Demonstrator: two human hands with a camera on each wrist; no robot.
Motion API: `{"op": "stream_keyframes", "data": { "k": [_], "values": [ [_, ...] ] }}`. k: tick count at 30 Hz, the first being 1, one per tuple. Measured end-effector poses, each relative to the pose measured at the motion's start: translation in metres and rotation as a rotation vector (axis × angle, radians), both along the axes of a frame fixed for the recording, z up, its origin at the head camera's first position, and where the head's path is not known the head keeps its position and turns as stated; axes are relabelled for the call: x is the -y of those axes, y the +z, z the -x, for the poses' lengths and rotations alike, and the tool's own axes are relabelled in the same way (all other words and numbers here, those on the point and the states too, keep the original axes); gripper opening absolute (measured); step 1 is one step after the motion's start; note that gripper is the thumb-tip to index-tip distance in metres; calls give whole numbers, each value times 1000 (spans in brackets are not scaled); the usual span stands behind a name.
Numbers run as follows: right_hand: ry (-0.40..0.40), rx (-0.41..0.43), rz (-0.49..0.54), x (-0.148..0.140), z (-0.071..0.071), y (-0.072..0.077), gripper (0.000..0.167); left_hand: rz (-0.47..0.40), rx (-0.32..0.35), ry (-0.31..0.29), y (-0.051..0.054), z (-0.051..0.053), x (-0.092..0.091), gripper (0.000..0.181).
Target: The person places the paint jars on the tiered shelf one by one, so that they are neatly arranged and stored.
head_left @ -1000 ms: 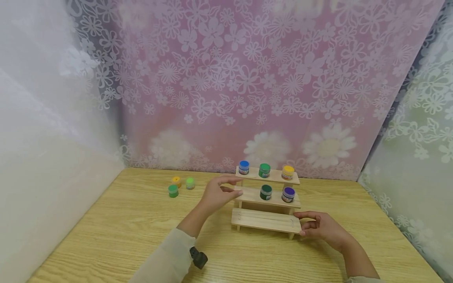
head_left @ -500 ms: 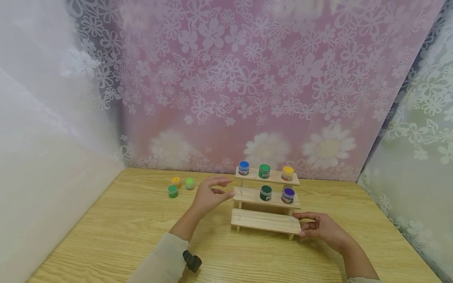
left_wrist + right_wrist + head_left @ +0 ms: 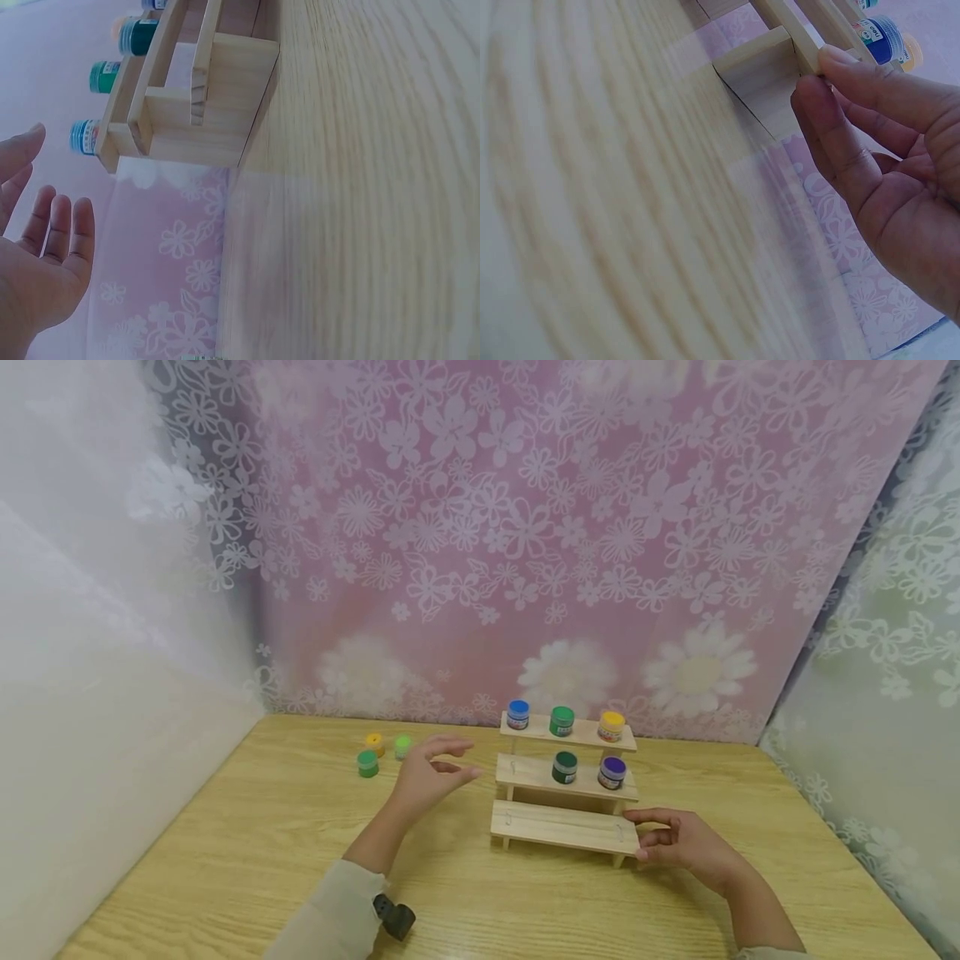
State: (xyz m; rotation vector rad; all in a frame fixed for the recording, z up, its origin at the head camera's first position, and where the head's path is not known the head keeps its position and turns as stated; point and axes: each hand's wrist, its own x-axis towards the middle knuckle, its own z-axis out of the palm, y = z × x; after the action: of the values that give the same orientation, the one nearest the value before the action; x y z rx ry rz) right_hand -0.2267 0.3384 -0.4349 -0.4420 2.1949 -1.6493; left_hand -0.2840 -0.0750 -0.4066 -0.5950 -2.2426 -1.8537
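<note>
A three-tier wooden display rack (image 3: 562, 828) stands on the table. Its top tier carries a blue paint jar (image 3: 517, 715), a green paint jar (image 3: 562, 722) and a yellow paint jar (image 3: 611, 727). On the middle tier sit a dark green paint jar (image 3: 565, 767) and a purple paint jar (image 3: 612, 772). My right hand (image 3: 686, 847) pinches the right end of the lowest tier between thumb and fingers, as the right wrist view shows. Left of the rack, my left hand (image 3: 429, 777) hovers with nothing in it, fingers loosely bent and apart from the thumb.
Behind the left hand, at the table's left rear, are an orange jar (image 3: 374, 744), a light green jar (image 3: 402, 747) and a green jar (image 3: 367, 764). A pink floral curtain (image 3: 450, 568) hangs at the back edge of the wooden table (image 3: 247, 843).
My left hand has drawn away from the rack's middle tier, moving left toward the loose jars. The right hand keeps its place at the rack's lowest tier.
</note>
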Motion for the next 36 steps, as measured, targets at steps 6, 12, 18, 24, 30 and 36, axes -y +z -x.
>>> {"op": "stream_keyframes", "data": {
  "k": [6,12,18,24,30,36],
  "values": [
    [16,-4,20,-1,0,0,62,-15,3,30,0,-2,11,31],
    [15,4,26,-1,0,1,61,-23,33,31,1,-4,23,33],
    [15,-8,10,-1,0,0,59,-25,45,31,3,-4,34,36],
    [8,-3,8,0,0,1,60,-21,77,39,8,-5,45,40],
    [10,-7,22,0,-1,1,60,-8,87,71,8,-6,58,43],
    [27,-9,37,0,-1,1,59,-6,77,84,4,-4,73,43]
  ]
}}
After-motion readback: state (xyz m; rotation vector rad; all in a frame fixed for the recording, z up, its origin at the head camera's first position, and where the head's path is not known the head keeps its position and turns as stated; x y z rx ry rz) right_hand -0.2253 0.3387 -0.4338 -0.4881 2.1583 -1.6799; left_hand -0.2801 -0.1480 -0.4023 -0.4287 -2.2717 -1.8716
